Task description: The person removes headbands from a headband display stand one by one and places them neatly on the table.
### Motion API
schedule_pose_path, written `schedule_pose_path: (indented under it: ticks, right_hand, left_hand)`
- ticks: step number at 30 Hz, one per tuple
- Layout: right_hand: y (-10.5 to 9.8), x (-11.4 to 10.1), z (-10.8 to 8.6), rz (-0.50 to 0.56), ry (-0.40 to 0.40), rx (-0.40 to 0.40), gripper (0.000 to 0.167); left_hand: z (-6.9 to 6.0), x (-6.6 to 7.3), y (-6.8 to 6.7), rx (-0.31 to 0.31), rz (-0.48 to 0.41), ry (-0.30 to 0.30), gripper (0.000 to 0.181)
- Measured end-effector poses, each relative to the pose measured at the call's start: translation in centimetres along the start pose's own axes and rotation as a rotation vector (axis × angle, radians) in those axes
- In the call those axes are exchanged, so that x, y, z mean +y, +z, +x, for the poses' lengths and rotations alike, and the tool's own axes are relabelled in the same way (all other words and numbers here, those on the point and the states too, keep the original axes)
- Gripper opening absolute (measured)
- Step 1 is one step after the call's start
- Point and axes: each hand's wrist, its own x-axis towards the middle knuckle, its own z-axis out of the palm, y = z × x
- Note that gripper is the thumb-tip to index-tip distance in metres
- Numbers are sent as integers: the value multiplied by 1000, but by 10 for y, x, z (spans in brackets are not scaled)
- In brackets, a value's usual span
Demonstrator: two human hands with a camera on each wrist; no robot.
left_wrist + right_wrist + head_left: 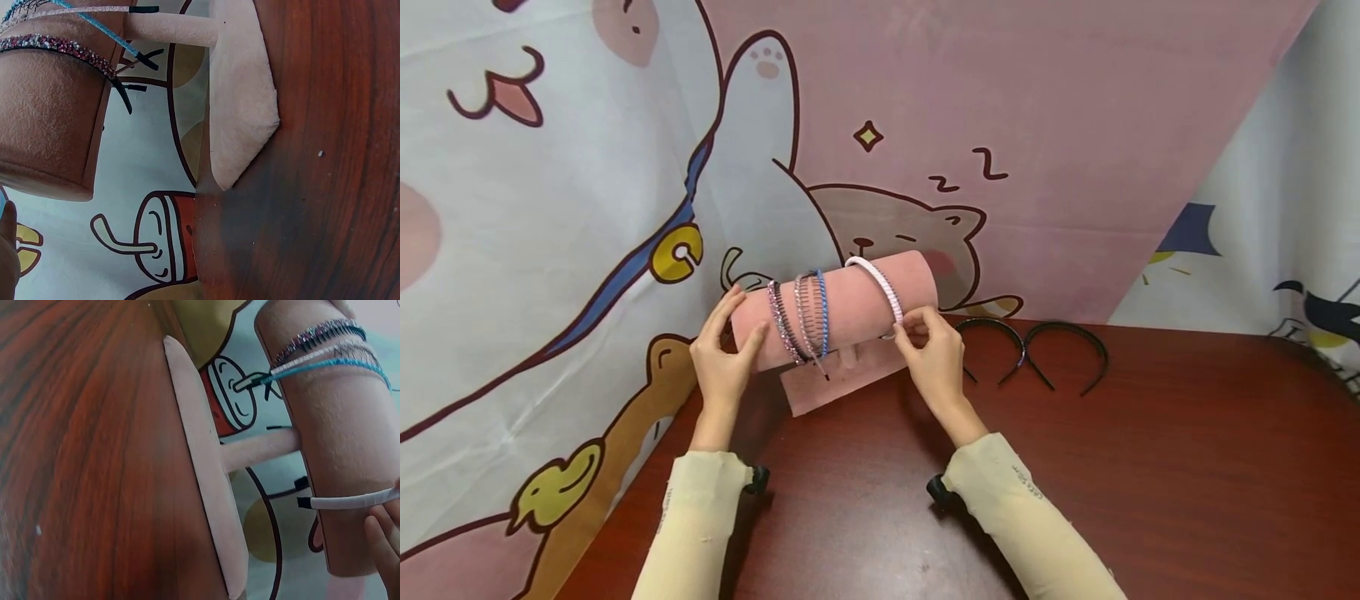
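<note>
A pink plush headband stand (pixel 857 317), a padded roll on a post and flat base (pixel 240 106), stands tilted across the head view. My left hand (pixel 718 358) holds the roll's left end between thumb and fingers. Near that end sit a glittery headband (pixel 781 325), a pale pink toothed headband (pixel 806 321) and a blue headband (pixel 824 312). Toward the right end, a white headband (pixel 350 501) arches over the roll. My right hand (pixel 937 354) pinches its near side. In the left wrist view only a bit of the left hand shows.
Two black headbands, one (pixel 992 323) beside the other (pixel 1075 327), lie on the dark red wooden table (pixel 1187 467) right of the stand. A cartoon-printed cloth (pixel 1037 125) hangs behind and along the left side.
</note>
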Motion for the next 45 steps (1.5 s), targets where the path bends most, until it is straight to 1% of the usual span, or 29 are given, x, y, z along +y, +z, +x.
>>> schedule_pose_path:
  ticks: [5,6,7,12,17,23,29,34,45]
  right_hand:
    - [-5,5,4,14,18,7,11]
    - [-6,5,4,19,21,10,11]
    - [-6,6,5,22,27,12,11]
    - [-9,9,8,46,63,-1,11]
    - [-14,10,10,66,82,-4,10]
    - [-19,15,13,51,101,-13,10]
    - [-25,21,16,40,121,7,10]
    - [-29,24,19,37,138,16,11]
    - [-36,29,20,56,167,43,12]
  left_hand:
    - [0,-2,0,-2,3,-1,44]
    - [0,2,-1,-2,0,1,44]
    - [0,3,-1,-3,0,0,44]
    - [1,6,-2,1,4,3,44]
    - [2,7,-1,-5,-6,3,44]
    - [1,6,-1,-13,-9,-1,44]
    - [0,4,-1,-13,-4,-8,45]
    - [0,4,-2,-14,-7,0,44]
    - [0,6,-2,-16,-12,-19,45]
